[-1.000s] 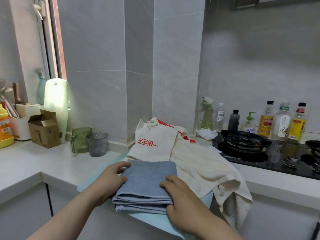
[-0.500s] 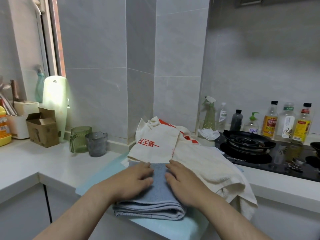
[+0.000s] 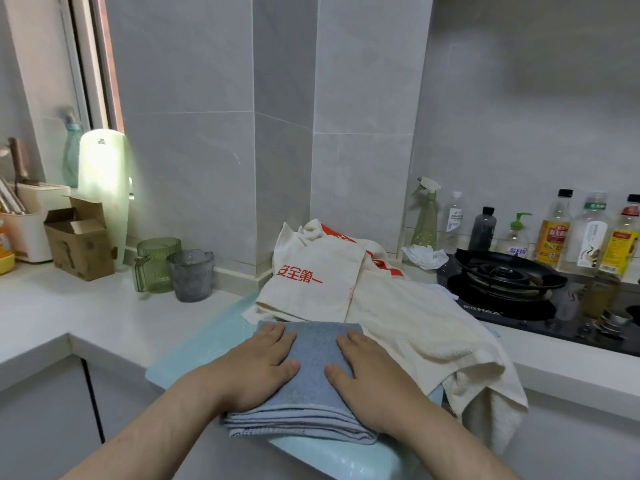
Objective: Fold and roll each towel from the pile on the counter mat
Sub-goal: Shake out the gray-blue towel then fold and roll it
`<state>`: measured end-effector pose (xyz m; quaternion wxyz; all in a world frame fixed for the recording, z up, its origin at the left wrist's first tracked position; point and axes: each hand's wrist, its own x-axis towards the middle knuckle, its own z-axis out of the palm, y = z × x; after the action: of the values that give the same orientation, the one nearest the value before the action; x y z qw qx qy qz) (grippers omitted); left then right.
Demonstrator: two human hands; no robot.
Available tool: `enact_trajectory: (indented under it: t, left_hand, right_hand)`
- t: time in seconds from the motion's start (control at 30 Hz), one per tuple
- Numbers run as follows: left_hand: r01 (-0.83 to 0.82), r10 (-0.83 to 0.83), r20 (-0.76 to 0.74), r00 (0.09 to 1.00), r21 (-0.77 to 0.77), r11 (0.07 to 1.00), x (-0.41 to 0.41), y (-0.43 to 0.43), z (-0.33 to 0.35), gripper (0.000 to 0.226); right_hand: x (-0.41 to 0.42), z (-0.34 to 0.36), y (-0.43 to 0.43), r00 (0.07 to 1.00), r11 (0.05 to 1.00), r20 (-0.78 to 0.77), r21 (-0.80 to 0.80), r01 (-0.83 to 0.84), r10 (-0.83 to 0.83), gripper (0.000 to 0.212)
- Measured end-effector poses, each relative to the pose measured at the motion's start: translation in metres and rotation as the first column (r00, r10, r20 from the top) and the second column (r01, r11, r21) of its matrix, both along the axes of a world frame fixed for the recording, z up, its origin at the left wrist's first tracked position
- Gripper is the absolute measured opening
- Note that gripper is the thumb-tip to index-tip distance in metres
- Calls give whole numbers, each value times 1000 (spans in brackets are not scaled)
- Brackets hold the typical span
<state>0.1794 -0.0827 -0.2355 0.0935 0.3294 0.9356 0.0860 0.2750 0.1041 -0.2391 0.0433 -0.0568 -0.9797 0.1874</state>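
Note:
A folded grey-blue towel lies on the pale blue counter mat at the counter's front edge. My left hand rests flat on the towel's left half, fingers spread. My right hand lies flat on its right half. Neither hand grips anything. Behind and to the right sits a pile of cream towels. One of them, with red printed characters, lies on top. Part of the pile hangs over the counter edge.
A black gas hob stands at the right with several bottles behind it. A green cup and a grey cup sit left of the pile. Farther left are a cardboard box and a pale green lamp.
My hands went from the towel's side edges to its middle, then slid apart a little. They now press flat on its top.

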Motion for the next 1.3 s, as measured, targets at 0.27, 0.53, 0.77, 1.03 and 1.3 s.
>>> enact_trajectory:
  t: [0.27, 0.53, 0.77, 1.03, 1.3]
  left_hand:
    - [-61, 63, -31, 998, 82, 995, 2, 3, -4, 67]
    - [-77, -39, 220, 975, 495, 865, -16, 27, 58, 84]
    - [-73, -188, 381, 905, 575, 815, -15, 25, 99, 43]
    - [-334, -191, 552, 812, 706, 624, 5, 3, 122, 43]
    - [-595, -114, 796, 594, 531, 604, 7, -3, 80, 32]
  right_hand:
    - [15, 27, -14, 981, 961, 22, -200, 192, -192, 20]
    - [18, 34, -16, 977, 911, -202, -411, -24, -66, 36]
    - [25, 37, 10, 916, 837, -396, -522, -163, -69, 64]
    - [34, 46, 23, 933, 341, -300, -914, -221, -200, 48]
    - [7, 73, 33, 963, 429, -62, -901, 60, -264, 19]
